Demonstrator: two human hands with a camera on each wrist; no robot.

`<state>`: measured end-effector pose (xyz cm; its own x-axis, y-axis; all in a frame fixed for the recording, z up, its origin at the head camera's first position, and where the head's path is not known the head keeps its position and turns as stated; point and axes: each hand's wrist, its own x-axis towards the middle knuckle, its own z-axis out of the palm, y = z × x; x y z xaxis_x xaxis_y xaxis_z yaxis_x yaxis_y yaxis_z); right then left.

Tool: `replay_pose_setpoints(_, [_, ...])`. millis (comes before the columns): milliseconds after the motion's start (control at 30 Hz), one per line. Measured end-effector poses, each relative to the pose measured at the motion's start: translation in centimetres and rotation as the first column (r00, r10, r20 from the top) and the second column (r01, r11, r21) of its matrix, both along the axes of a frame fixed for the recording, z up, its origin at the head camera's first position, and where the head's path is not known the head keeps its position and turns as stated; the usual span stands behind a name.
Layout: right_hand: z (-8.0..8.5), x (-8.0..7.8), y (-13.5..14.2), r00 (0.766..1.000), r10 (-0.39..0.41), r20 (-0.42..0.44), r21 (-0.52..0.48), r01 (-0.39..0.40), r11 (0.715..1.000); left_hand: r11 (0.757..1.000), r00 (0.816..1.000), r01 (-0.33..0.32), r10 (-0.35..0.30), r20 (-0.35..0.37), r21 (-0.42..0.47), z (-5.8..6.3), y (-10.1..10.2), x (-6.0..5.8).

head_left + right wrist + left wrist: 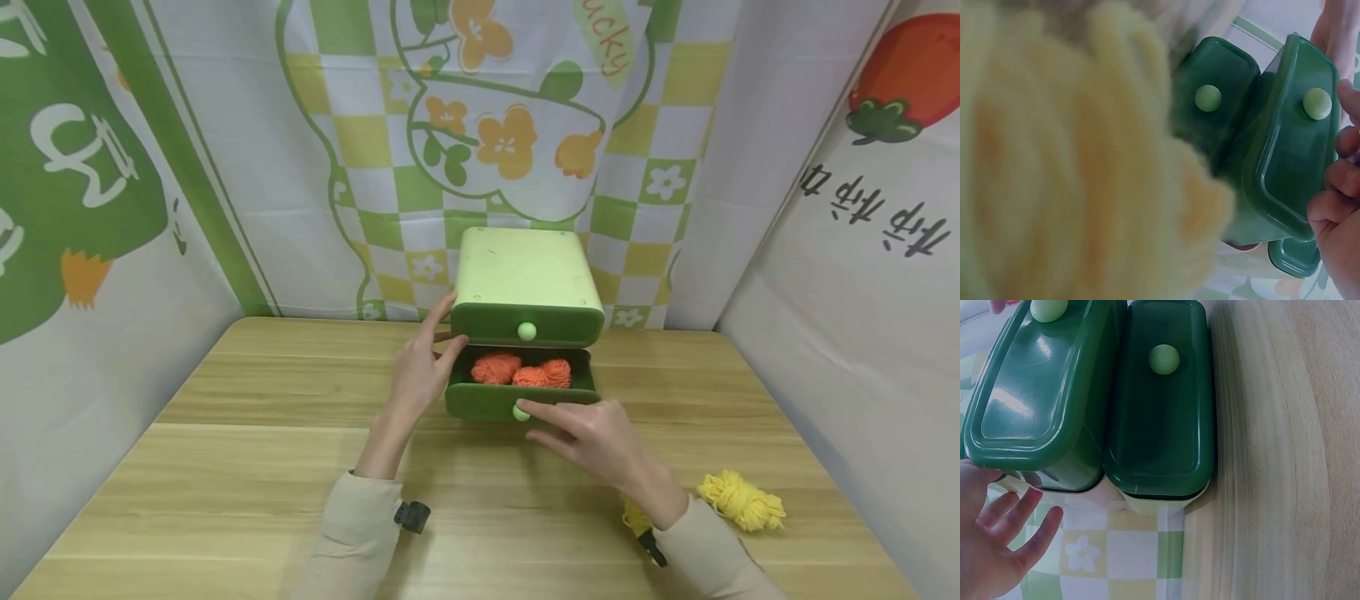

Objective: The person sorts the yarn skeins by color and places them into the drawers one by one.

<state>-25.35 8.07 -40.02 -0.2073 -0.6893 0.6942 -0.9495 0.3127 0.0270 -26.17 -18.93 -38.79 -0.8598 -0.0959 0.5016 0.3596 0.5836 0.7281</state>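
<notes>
Curtain reads "ucky"; left hand, spread, touches cabinet; right hand extends forefinger beside drawer knob.

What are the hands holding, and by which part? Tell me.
Nothing is clearly gripped. The right hand touches the knob of the open drawer with one finger; the left hand rests at the left side of the cabinet.
</notes>
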Motion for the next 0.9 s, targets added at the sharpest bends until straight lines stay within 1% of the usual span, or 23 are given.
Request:
replay_pose_setpoints(233, [-0.68, -0.28, -0.15, 0.999, -0.04, -0.002, 0.011, 0.04, 0.999, 1.0, 1.0, -0.006, 0.006, -0.01, -0.017, -0.1, -0.07, 0.01])
replay_pose_setpoints(533, [-0.96, -0.35, -0.47, 0.99, -0.138, 0.004, -0.003, 0.138, 0.99, 1.0, 1.0, -0.008, 0.008, -0.009, -0.023, -0.12, 0.01, 0.02])
replay_pose_setpoints(900, [-0.98, -0.66, -0.84, 0.99, -0.14, -0.019, -0.04, 0.139, 0.989, 1.0, 1.0, -0.011, 0.011, -0.011, -0.022, -0.24, -0.07, -0.04])
